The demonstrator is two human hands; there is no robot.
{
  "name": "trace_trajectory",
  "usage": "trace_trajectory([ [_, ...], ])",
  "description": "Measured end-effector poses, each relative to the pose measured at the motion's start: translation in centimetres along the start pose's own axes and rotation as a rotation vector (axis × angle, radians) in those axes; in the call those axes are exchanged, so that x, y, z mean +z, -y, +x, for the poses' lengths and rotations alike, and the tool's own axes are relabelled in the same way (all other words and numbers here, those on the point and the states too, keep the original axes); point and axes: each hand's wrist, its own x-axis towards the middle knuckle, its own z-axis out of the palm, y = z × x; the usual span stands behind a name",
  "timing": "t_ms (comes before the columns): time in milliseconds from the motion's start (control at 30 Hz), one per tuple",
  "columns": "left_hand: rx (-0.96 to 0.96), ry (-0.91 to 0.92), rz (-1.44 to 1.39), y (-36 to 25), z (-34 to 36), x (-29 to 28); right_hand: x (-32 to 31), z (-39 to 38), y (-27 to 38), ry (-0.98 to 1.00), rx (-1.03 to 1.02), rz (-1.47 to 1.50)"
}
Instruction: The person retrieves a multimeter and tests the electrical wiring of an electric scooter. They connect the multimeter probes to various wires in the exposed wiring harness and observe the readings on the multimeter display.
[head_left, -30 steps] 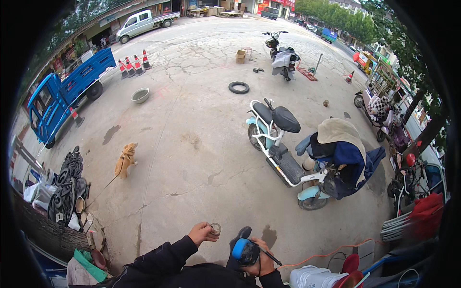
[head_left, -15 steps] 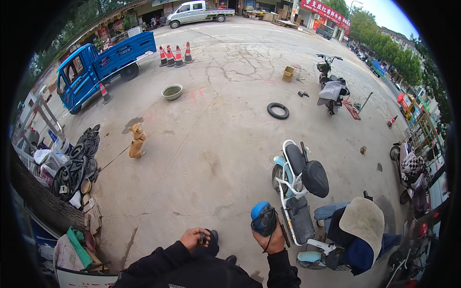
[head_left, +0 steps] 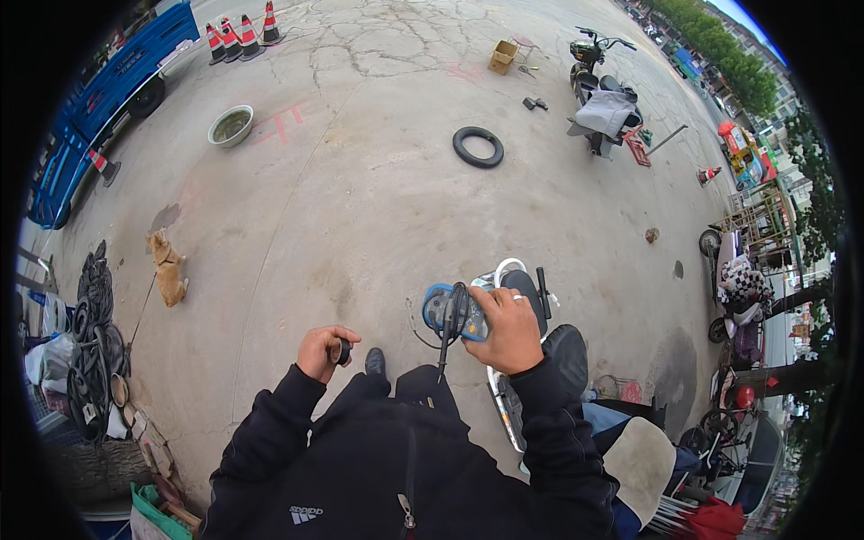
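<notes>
Scooter near hands; tyre, dog farther off.

Soft, even daylight on pavement, fisheye bending toward blackened edges.

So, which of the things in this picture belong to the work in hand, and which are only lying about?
Probably in use, being held:
- blue tool with black cord (right hand)
- small dark round thing (left hand)

Probably just lying or standing about:
- black tyre
- basin
- cardboard box
- traffic cones
</notes>
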Motion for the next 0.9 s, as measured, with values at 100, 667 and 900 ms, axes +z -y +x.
trace_trajectory([
  [100, 0.052, 0.08, 0.251, -6.0, 9.1, 4.1, -0.7, 5.8, -4.8, 0.001, 0.098, -0.003],
  [667, -0.104, 0.424, 0.612, -28.1, 61.4, 18.7, 1.3, 52.8, -34.4, -0.089, 0.197, -0.205],
  [900, -0.037, 0.41, 0.83, -41.9, 87.9, 12.8, -1.0, 68.9, -48.0, -0.022, -0.136, -0.077],
])
